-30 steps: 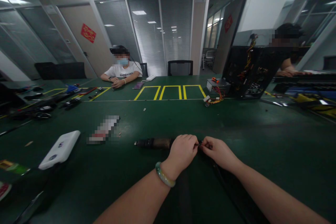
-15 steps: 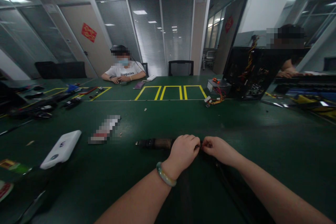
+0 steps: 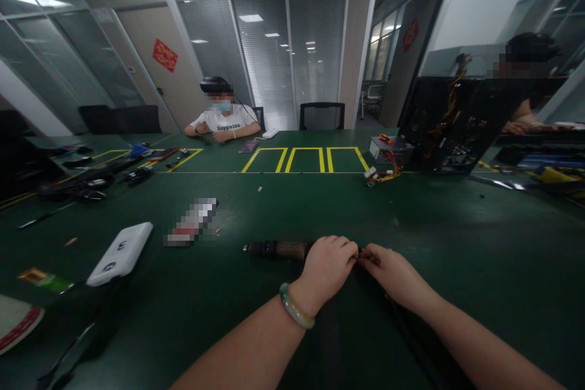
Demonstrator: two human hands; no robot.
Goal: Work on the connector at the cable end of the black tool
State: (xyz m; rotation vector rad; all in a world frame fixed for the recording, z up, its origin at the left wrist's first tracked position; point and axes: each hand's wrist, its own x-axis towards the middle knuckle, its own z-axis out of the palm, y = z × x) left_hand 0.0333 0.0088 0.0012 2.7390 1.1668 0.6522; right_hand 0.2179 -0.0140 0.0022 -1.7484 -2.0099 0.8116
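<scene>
A dark, cylindrical electric screwdriver lies on the green table with its metal tip pointing left. My left hand, a bangle on its wrist, is closed over the tool's rear end. Touching or almost touching its fingertips, my right hand pinches at the same end. A black cable runs from under the right hand toward the front edge. The exact piece between the fingertips is too small and hidden to make out, though it sits where cable and tool meet.
To the left lie a white power bank, a pixelated flat object and a green-and-yellow item. A power supply with loose wires and a black computer case stand back right. Two people sit at the table.
The whole view has shifted slightly, so things appear farther right. Both hands keep nearly the same hold at the tool's rear end. The person opposite has raised a hand a little.
</scene>
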